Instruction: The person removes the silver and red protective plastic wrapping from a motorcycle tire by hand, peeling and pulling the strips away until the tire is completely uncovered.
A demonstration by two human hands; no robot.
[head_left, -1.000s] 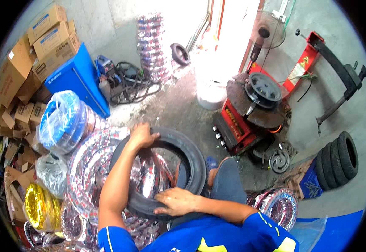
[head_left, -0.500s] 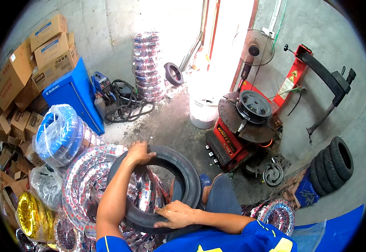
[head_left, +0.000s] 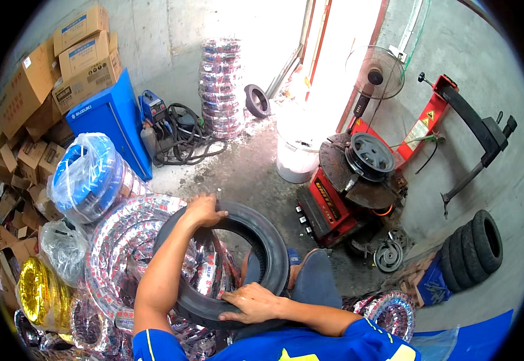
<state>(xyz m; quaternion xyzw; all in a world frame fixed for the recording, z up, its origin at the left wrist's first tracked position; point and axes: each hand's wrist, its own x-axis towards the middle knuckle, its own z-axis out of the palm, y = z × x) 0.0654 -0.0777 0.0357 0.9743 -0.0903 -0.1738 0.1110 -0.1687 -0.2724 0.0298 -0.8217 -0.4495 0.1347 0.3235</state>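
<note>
A bare black tyre (head_left: 275, 256) lies tilted in front of my body, over foil-wrapped tyres and close to my legs. On its far rim rests my left hand (head_left: 203, 212), the fingers curled over the edge and the thumb pointing right. My right hand (head_left: 253, 304) grips the near rim, with index finger and thumb reaching left along the rubber. Through the tyre's opening, silvery printed wrapping and part of my leg show. Beneath and left of it sits a large wrapped tyre stack (head_left: 108, 253).
A red tyre-changing machine (head_left: 334, 207) with a wheel rim (head_left: 372, 155) on its turntable stands at right. A white bucket (head_left: 293, 161) is beside it. Blue cabinet (head_left: 110, 129), cardboard boxes (head_left: 30, 90) and a tall wrapped stack (head_left: 221, 90) line the left and back. Used tyres (head_left: 471, 246) lean right.
The view has shifted a little, so the surroundings appear displaced. Both hands keep their places on the tyre, which has hardly moved relative to my body.
</note>
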